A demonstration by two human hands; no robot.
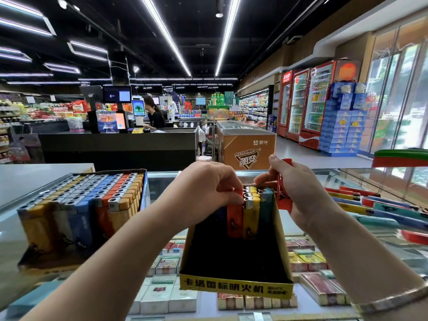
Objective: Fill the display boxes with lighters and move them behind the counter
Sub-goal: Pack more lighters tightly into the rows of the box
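Note:
A yellow display box (236, 286) stands on the glass counter in front of me, with a few rows of upright lighters (251, 214) at its far end: orange, yellow and teal. My left hand (206, 186) has curled fingers on the top of an orange lighter (234, 218) in the box. A red lighter (283, 188) is gripped upright by my right hand (294, 188) just right of the box, its fingertips touching the box's back edge. A full display box (81, 209) of lighters stands at the left.
Loose lighters (370, 205) lie scattered on the glass counter (162, 181) at the right. Cigarette packs show under the glass. Beyond are a checkout desk (115, 144) with a person, an orange freezer (247, 147) and drink fridges (308, 103).

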